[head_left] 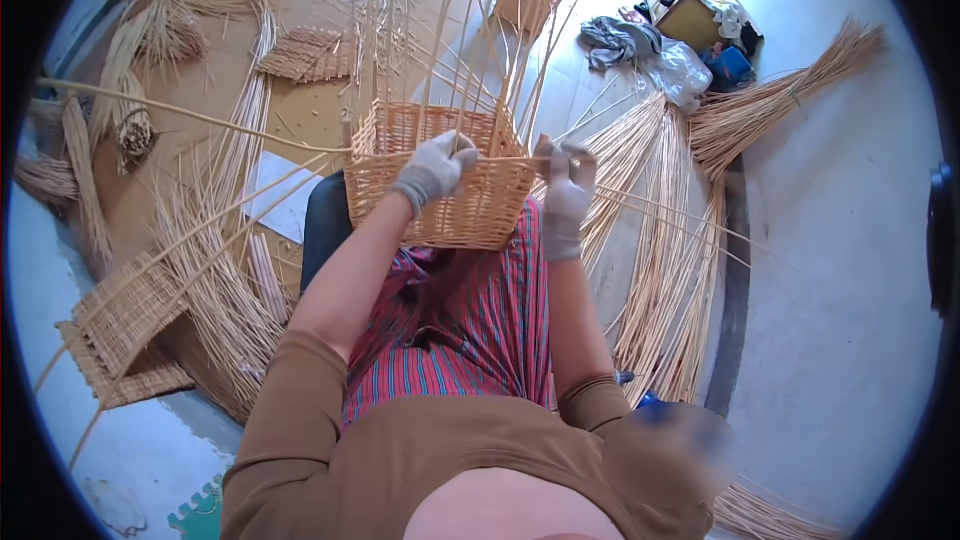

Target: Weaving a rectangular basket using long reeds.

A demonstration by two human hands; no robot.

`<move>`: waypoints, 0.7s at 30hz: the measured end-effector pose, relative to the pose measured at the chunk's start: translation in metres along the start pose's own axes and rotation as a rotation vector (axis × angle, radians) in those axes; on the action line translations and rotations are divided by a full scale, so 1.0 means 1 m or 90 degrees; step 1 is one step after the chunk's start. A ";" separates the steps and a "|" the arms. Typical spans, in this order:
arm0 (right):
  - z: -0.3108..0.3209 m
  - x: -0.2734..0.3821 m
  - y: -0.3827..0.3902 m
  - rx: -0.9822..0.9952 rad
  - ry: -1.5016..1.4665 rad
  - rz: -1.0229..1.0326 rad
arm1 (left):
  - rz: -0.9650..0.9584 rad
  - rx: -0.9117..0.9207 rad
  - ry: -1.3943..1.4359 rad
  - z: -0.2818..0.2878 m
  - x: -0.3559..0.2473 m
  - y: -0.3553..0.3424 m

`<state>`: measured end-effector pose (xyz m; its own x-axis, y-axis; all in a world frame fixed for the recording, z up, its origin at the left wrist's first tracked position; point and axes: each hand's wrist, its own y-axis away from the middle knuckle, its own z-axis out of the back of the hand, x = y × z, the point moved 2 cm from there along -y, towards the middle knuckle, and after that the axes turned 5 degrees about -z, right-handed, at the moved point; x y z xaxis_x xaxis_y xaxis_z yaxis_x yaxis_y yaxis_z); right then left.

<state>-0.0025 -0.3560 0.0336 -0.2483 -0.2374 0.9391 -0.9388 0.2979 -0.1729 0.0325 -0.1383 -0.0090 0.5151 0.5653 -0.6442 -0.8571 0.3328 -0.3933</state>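
A half-woven wicker basket (470, 205) rests on my lap, its long upright stakes rising from the far and side walls. My left hand (440, 162), in a pale grey work glove, is closed on the near wall at the top edge. At the right near corner my right hand (568, 185), gloved too and slightly blurred, has its fingers curled round a thin wicker strand that runs along the near edge. Short brown corner posts (545, 155) stick up at the basket's corners. Long strands trail out from the basket to both sides.
Loose wicker bundles lie on the floor at left (215, 290) and right (660, 270). Woven panels (130, 325) sit at lower left, with another woven piece (308, 55) beyond the basket. A box (528, 0) stands far off. Clothes and bags (680, 60) are heaped at upper right.
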 end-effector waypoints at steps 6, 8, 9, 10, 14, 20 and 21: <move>-0.114 0.046 -0.060 0.098 0.422 0.319 | 0.289 -0.049 0.136 -0.015 -0.021 -0.010; -0.086 0.034 -0.050 0.139 0.032 0.236 | 0.308 -0.034 0.198 -0.012 -0.007 -0.010; -0.050 0.025 -0.039 0.022 0.019 0.235 | 0.302 -0.036 0.192 -0.010 -0.013 -0.010; -0.015 0.021 -0.013 -0.053 -0.085 0.095 | 0.298 -0.045 0.183 -0.002 -0.018 -0.010; 0.010 -0.001 0.065 -0.033 0.244 -0.087 | 0.294 -0.050 0.213 -0.009 -0.013 -0.013; -0.024 -0.001 0.020 0.206 0.697 0.120 | 0.242 -0.422 0.542 0.015 -0.024 0.070; -0.020 0.000 0.019 0.215 0.640 0.158 | 0.373 -0.499 0.532 0.026 -0.006 0.092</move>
<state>-0.0160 -0.3316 0.0364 -0.2757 0.7047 0.6538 -0.9445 -0.0723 -0.3205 -0.0492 -0.0914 -0.0243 0.1586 -0.2609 -0.9522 -0.8689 -0.4949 -0.0091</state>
